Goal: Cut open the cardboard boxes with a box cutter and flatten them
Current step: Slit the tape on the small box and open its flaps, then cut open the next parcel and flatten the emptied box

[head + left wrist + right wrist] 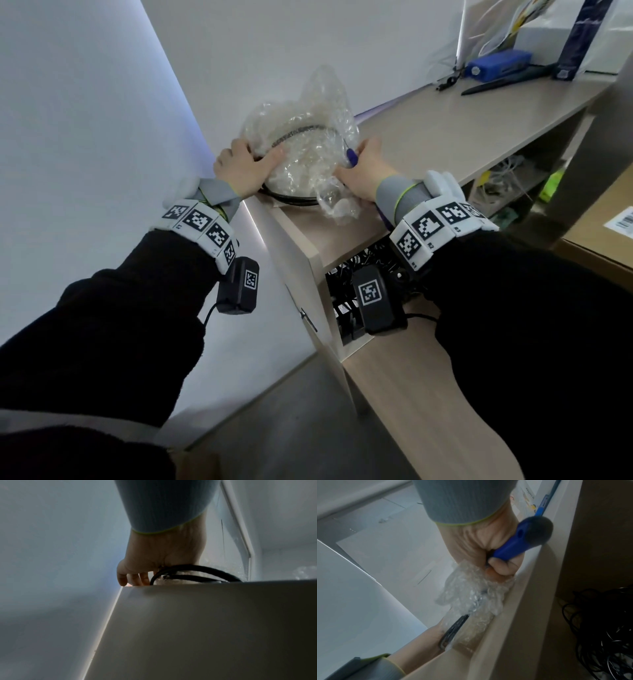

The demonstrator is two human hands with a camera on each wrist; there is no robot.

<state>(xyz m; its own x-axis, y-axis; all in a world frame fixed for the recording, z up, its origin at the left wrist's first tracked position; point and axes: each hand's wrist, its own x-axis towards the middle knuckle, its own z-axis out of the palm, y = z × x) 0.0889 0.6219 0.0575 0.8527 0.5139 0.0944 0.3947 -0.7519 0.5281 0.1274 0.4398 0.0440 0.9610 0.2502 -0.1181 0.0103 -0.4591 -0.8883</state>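
A crumpled bubble-wrap bundle (308, 147) with a coiled black cable (291, 200) under it lies on the near left end of a beige shelf top (445, 130). My left hand (245, 168) grips its left side, thumb over the wrap and fingers down behind the coil (188, 568). My right hand (363, 171) rests against the bundle's right side while gripping a blue box cutter (351, 157) in its fist; the handle's butt end (522, 539) sticks out, and the blade end is hidden. A cardboard box (599, 246) with a shipping label sits at the right edge.
Farther along the shelf top lie a blue case (496, 65), a dark long-handled tool (507, 80) and plastic bags. A tangle of black cables (346, 274) fills the compartment below. A white wall stands close on the left, and grey floor shows below.
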